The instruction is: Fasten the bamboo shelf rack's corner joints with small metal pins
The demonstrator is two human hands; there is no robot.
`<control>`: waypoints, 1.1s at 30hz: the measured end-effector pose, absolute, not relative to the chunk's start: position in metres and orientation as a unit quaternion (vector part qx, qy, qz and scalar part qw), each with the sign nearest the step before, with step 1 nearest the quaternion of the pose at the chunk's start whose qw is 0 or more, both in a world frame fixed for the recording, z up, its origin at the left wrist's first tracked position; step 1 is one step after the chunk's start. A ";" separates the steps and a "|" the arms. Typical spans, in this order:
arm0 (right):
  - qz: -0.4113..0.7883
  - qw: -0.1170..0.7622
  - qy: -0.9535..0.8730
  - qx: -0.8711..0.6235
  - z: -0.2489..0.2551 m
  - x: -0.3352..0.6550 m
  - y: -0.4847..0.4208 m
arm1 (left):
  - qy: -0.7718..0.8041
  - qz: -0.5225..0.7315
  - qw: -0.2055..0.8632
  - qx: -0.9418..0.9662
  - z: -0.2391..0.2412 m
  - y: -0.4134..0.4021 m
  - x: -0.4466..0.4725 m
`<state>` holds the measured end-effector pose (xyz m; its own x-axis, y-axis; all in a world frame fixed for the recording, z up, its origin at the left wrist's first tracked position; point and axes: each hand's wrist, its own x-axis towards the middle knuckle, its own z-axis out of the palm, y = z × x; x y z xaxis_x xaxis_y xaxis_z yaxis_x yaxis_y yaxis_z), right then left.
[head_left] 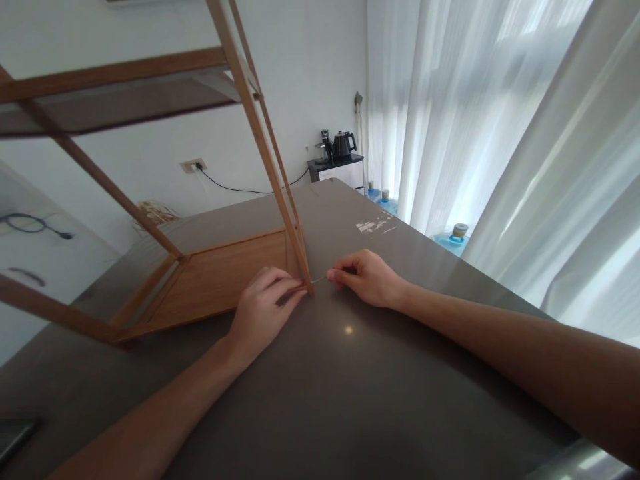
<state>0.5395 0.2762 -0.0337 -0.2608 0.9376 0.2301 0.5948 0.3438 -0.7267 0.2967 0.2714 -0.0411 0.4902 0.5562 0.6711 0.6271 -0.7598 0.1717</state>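
Observation:
A wooden rack [240,269] with slanted posts and a flat wooden bottom panel stands on the grey table at the left. My left hand [265,303] pinches its lower edge just beside the foot of the near right post. On the other side of that post, my right hand [367,277] is closed, thumb against fingers, on a thin metal rod [320,279], which looks like a hex key. The rod's far end meets the post near its foot; its tip is hidden there.
The grey table [380,373] has white scuffs [373,227] near its right edge. A black kettle [344,144] stands on a small cabinet behind. Blue water bottles [453,240] stand below white curtains [440,100]. A dark-edged object [17,440] lies at lower left.

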 end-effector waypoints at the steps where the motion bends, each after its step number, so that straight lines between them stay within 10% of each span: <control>1: 0.265 0.330 -0.752 -0.506 -0.033 0.540 0.277 | -0.347 -0.367 0.051 -0.862 -0.041 0.271 0.297; 16: 0.351 0.381 -0.696 -0.498 -0.041 0.539 0.278 | -0.367 -0.349 0.070 -0.859 -0.040 0.270 0.298; 33: 0.151 0.310 -0.820 -0.457 -0.028 0.539 0.273 | -0.360 -0.372 0.060 -0.853 -0.044 0.272 0.297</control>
